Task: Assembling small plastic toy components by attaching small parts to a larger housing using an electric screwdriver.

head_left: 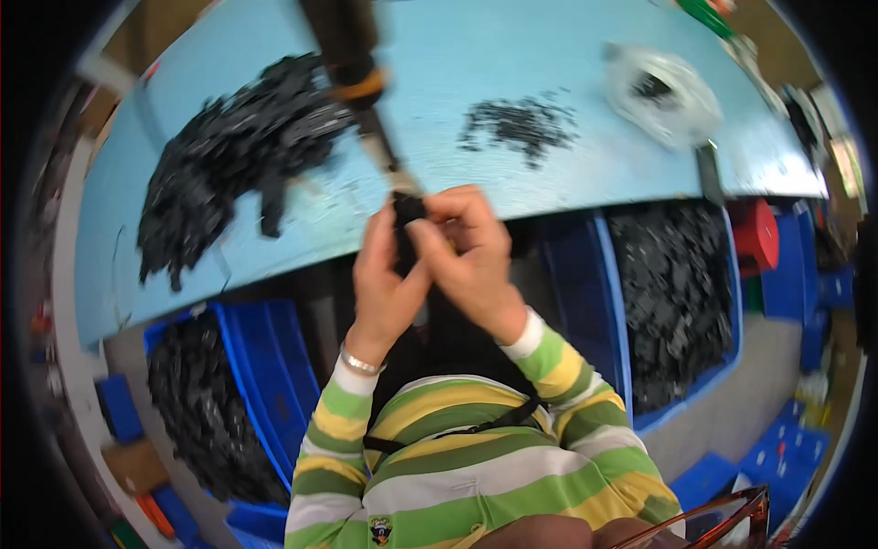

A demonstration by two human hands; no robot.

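Observation:
My left hand [384, 274] and my right hand [471, 252] meet at the table's front edge, fingers closed around a small black part [408, 212]. My right thumb and fingertips pinch its right side, while the left fingers wrap along the other side. Just beyond the part, a dark upright tool [355, 69] with an orange ring, like a power screwdriver, reaches down with its narrow end close to or touching it; motion blur hides the contact. On the table to the left lies a heap of flat black pieces [233, 151]. A scatter of tiny black pieces [519, 126] lies to the right.
A clear plastic bag [660, 96] with black bits sits at the light-blue table's [430, 64] right. Below its edge, blue crates full of black parts stand at left [274, 352] and right [620, 320]. A red object [755, 238] is beside the right crate.

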